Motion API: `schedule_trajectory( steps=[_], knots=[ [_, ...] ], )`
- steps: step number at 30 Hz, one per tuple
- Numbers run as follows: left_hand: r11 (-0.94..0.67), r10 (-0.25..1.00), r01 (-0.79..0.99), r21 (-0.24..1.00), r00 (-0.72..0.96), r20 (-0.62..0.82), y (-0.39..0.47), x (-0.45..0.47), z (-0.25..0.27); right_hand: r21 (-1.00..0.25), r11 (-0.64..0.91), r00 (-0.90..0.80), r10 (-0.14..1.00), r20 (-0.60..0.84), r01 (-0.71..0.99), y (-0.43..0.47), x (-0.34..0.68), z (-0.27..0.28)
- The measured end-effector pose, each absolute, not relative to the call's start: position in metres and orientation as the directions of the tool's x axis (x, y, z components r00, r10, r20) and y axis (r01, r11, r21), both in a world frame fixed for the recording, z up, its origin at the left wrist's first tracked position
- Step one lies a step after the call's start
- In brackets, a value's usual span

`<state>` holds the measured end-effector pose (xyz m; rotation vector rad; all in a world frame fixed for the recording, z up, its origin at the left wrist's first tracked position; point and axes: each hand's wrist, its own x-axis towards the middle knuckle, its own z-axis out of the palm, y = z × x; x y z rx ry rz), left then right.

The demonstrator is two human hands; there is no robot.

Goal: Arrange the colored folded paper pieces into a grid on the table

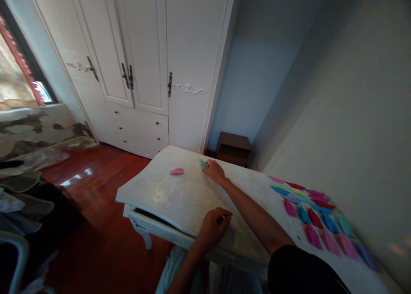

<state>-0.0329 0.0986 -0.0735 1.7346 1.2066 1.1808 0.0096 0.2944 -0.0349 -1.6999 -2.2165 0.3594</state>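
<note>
My right hand (pixel 214 170) reaches across the white table and pinches a small teal folded-paper piece (pixel 203 163) near the far edge. To its left a pink folded-paper piece (pixel 176 171) lies alone on the tabletop. My left hand (pixel 214 226) is near the table's front edge, fingers curled and thumb against the fingertips, with nothing visible in it. On the right part of the table, several folded-paper pieces (pixel 314 217) in pink, red, blue, yellow and purple lie in close rows.
The white table (pixel 154 200) has a slightly open drawer gap along its front. Beyond it stand a white wardrobe (pixel 144 50) and a small brown cabinet (pixel 234 142). A grey wall (pixel 337 114) borders the right. Clothes (pixel 22 200) hang at the lower left.
</note>
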Motion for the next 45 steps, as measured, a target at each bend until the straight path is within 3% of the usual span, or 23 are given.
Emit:
schedule_trajectory(
  steps=[7,10,14,18,24,32,36,41,45],
  knots=[
    [-0.319,0.946,0.310,0.896,0.159,0.282,0.100,-0.034,-0.073,-0.616,0.402,-0.201,0.907,0.371,0.678,0.226,0.080,-0.034],
    [-0.298,0.952,0.325,0.897,0.165,0.257,0.100,-0.034,-0.073,-0.675,0.386,-0.136,0.909,0.394,0.629,0.190,0.117,-0.029],
    [-0.309,0.950,0.379,0.872,0.173,0.261,0.101,-0.035,-0.074,-0.663,0.225,0.064,0.922,0.381,0.714,0.143,0.178,-0.023],
    [-0.331,0.943,0.446,0.832,0.177,0.280,0.102,-0.034,-0.073,-0.590,-0.023,0.320,0.857,0.403,0.807,0.101,0.240,-0.027],
    [-0.389,0.919,0.535,0.750,0.170,0.355,0.105,-0.030,-0.072,-0.515,-0.260,0.478,0.806,0.350,0.816,0.064,0.286,-0.036],
    [-0.366,0.925,0.609,0.704,0.157,0.346,0.105,-0.027,-0.073,-0.349,-0.403,0.468,0.875,0.125,0.846,0.070,0.288,-0.032],
    [-0.351,0.931,0.617,0.704,0.149,0.334,0.105,-0.025,-0.070,-0.285,-0.412,0.453,0.887,0.093,0.865,0.074,0.290,-0.035],
    [-0.352,0.931,0.644,0.680,0.163,0.327,0.105,-0.024,-0.068,-0.291,-0.268,0.331,0.923,0.195,0.918,0.067,0.296,-0.045],
    [-0.363,0.924,0.658,0.660,0.162,0.346,0.106,-0.023,-0.069,-0.218,-0.144,0.176,0.975,0.134,0.965,0.058,0.296,-0.054]
  ],
)
